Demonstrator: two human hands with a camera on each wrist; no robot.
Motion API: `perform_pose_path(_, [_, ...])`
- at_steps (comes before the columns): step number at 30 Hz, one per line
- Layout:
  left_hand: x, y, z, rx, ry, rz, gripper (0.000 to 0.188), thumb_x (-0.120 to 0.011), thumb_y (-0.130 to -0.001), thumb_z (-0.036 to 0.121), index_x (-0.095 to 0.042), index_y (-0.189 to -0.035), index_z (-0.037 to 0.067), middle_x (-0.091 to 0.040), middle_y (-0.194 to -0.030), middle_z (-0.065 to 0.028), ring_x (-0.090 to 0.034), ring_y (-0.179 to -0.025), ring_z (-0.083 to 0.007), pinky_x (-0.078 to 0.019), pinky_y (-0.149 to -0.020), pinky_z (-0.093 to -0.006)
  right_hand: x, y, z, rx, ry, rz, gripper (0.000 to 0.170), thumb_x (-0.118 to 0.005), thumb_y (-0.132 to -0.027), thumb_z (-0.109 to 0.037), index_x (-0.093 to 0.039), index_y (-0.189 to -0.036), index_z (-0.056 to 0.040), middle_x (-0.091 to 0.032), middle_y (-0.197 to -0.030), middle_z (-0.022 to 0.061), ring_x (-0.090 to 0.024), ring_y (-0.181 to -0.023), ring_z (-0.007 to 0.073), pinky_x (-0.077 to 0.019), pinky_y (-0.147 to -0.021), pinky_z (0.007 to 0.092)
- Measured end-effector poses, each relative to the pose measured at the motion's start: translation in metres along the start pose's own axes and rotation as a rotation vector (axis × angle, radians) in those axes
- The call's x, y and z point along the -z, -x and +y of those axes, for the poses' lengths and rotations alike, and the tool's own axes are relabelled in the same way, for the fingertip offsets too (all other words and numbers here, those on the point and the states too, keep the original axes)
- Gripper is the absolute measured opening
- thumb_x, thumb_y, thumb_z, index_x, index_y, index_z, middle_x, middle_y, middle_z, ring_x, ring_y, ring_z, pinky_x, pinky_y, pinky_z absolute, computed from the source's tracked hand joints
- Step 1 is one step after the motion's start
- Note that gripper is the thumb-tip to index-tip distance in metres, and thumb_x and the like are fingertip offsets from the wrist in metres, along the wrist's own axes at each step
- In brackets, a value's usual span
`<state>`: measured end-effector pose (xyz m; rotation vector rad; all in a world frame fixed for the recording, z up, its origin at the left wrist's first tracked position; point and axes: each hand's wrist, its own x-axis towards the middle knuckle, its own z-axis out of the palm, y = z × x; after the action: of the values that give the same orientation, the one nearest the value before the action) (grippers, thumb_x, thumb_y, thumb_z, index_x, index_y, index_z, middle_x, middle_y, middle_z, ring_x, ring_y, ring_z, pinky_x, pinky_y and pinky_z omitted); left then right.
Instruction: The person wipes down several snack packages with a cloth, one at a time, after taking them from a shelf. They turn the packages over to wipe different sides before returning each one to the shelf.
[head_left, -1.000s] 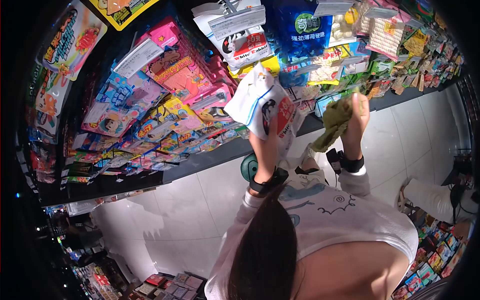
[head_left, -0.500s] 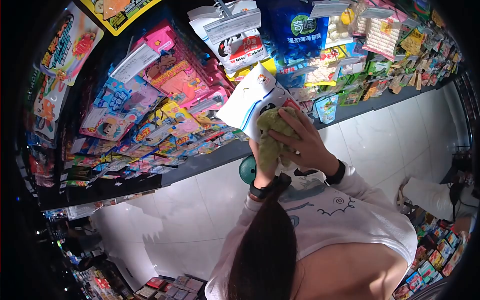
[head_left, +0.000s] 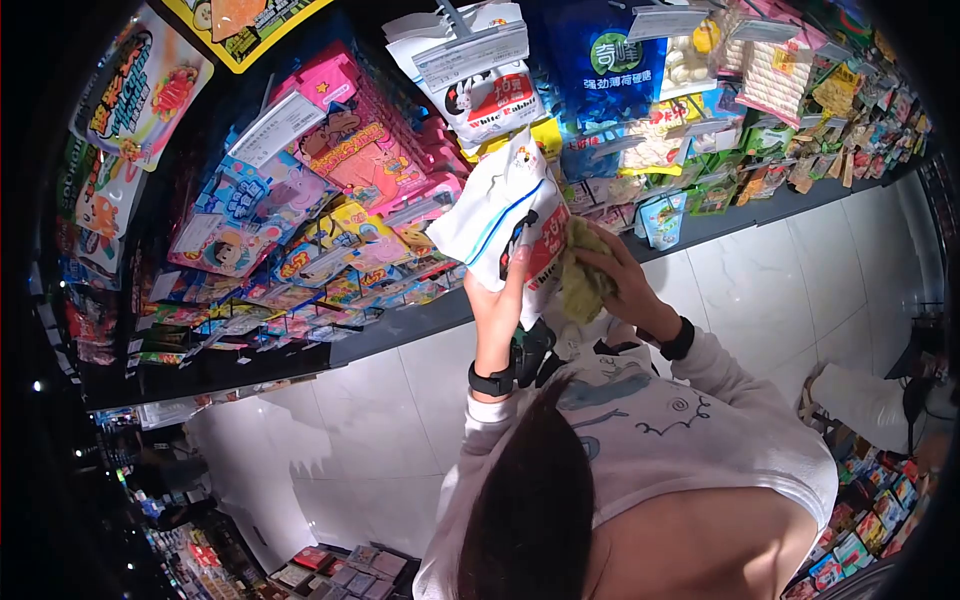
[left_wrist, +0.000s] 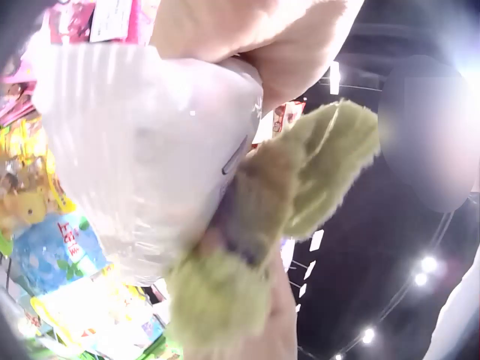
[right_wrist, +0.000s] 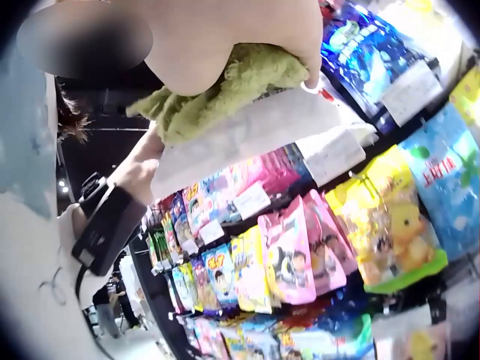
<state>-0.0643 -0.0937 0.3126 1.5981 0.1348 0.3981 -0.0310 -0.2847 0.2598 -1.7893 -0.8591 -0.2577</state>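
In the head view my left hand [head_left: 497, 305] grips a white White Rabbit candy bag [head_left: 495, 220] by its lower left side, thumb on the printed front. The bag is tilted, below the hanging bags of the same kind. My right hand [head_left: 632, 290] holds a fuzzy green cloth [head_left: 588, 285] against the bag's right side. From the left wrist, the bag's plain white back [left_wrist: 142, 150] shows, with the green cloth [left_wrist: 221, 300] bunched along its edge. In the right wrist view the cloth [right_wrist: 217, 101] lies under my right fingers, over the bag.
Hanging White Rabbit bags [head_left: 490, 95] and a blue mint candy bag [head_left: 610, 70] are just beyond my hands. Pink candy packs [head_left: 360, 150] hang to the left. Price tags [head_left: 470, 55] jut out on hooks. Behind the right side, another person's white-clothed leg [head_left: 860, 400] shows above the tiled floor.
The green cloth, held apart at the right, came across the bag's front and now lies at its right side. My left thumb now shows on the bag's front.
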Motion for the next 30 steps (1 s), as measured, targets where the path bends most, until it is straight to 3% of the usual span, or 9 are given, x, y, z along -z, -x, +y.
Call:
perform_pose_path(2, [0.005, -0.001, 0.002, -0.023, 0.044, -0.017, 0.032, -0.064, -0.084, 0.009, -0.056, -0.112, -0.003, -0.061, -0.106, -0.0069, -0.055, -0.095, -0.0132, -0.0407, -0.086, -0.0266, -0.001, 0.000, 0.007, -0.112, -0.174, 0.064, 0.059, -0.060, -0.068, 0.008, -0.049, -0.123, -0.0068, -0.044, -0.129, 0.0187, -0.046, -0.118, 0.0330, -0.0375, -0.098, 0.0373])
perform_pose_path(3, [0.005, -0.004, -0.003, -0.029, 0.116, -0.010, 0.032, -0.064, -0.084, 0.009, -0.056, -0.112, -0.003, -0.061, -0.106, -0.0069, -0.054, -0.095, -0.0135, -0.0405, -0.086, -0.0269, -0.011, 0.010, 0.021, -0.300, -0.394, 0.171, 0.051, -0.064, -0.077, -0.001, -0.044, -0.123, -0.0009, -0.049, -0.123, 0.0143, -0.051, -0.112, 0.0232, -0.0403, -0.093, 0.0324])
perform_pose_path(6, [0.005, -0.014, -0.001, 0.000, 0.292, 0.001, 0.034, -0.066, -0.084, 0.013, -0.056, -0.113, -0.003, -0.060, -0.106, -0.0072, -0.054, -0.097, -0.0146, -0.0397, -0.088, -0.0279, -0.007, 0.001, 0.020, -0.591, -0.616, 0.220, 0.054, -0.071, -0.078, -0.012, -0.043, -0.122, 0.0012, -0.054, -0.118, 0.0096, -0.053, -0.105, 0.0160, -0.0445, -0.087, 0.0297])
perform_pose_path(12, [0.004, -0.034, -0.007, -0.013, 0.224, -0.067, 0.030, -0.064, -0.085, 0.016, -0.058, -0.108, -0.002, -0.061, -0.099, -0.0051, -0.054, -0.090, -0.0131, -0.0417, -0.083, -0.0275, -0.003, -0.027, 0.003, -0.662, -0.639, 0.227, 0.066, -0.081, -0.067, -0.013, -0.044, -0.120, 0.0003, -0.059, -0.106, 0.0068, -0.058, -0.094, 0.0151, -0.0488, -0.082, 0.0282])
perform_pose_path(15, [0.005, -0.045, -0.015, -0.025, 0.176, -0.107, 0.023, -0.063, -0.084, 0.015, -0.058, -0.100, -0.001, -0.060, -0.089, -0.0018, -0.053, -0.081, -0.0109, -0.0435, -0.074, -0.0261, 0.005, -0.037, 0.009, -0.734, -0.701, 0.084, 0.068, -0.082, -0.065, -0.012, -0.044, -0.120, 0.0002, -0.059, -0.106, 0.0065, -0.058, -0.094, 0.0145, -0.0495, -0.082, 0.0282])
perform_pose_path(18, [0.002, -0.056, -0.016, -0.027, 0.287, -0.106, 0.020, -0.062, -0.084, 0.012, -0.058, -0.099, -0.001, -0.061, -0.088, -0.0020, -0.054, -0.078, -0.0102, -0.0440, -0.071, -0.0245, 0.010, -0.047, 0.016, -0.658, -0.711, 0.028, 0.061, -0.080, -0.066, -0.009, -0.048, -0.117, 0.0002, -0.061, -0.104, 0.0071, -0.060, -0.092, 0.0138, -0.0507, -0.079, 0.0284])
perform_pose_path(19, [0.002, -0.061, -0.010, -0.110, 0.103, -0.122, 0.022, -0.064, -0.081, 0.007, -0.058, -0.100, -0.001, -0.062, -0.089, -0.0043, -0.056, -0.076, -0.0108, -0.0447, -0.069, -0.0240, 0.013, -0.052, 0.019, -0.674, -0.730, 0.031, 0.058, -0.080, -0.067, -0.008, -0.050, -0.115, 0.0002, -0.062, -0.102, 0.0074, -0.060, -0.090, 0.0137, -0.0510, -0.078, 0.0283])
perform_pose_path(22, [-0.014, -0.070, 0.012, -0.165, -0.137, -0.050, 0.028, -0.067, -0.077, 0.003, -0.057, -0.103, -0.001, -0.064, -0.089, -0.0068, -0.058, -0.077, -0.0118, -0.0455, -0.070, -0.0250, 0.015, -0.068, 0.029, -0.708, -0.769, 0.057, 0.048, -0.078, -0.068, -0.006, -0.054, -0.110, 0.0004, -0.064, -0.099, 0.0079, -0.062, -0.086, 0.0138, -0.0518, -0.076, 0.0282])
perform_pose_path(30, [-0.020, -0.103, 0.021, -0.234, 0.093, 0.085, 0.023, -0.056, -0.091, 0.014, -0.056, -0.107, -0.002, -0.061, -0.099, -0.0062, -0.053, -0.089, -0.0106, -0.0421, -0.082, -0.0251, 0.010, -0.095, 0.027, -0.648, -0.827, 0.144, 0.041, -0.075, -0.073, -0.009, -0.056, -0.108, 0.0002, -0.065, -0.098, 0.0076, -0.062, -0.085, 0.0135, -0.0516, -0.075, 0.0280])
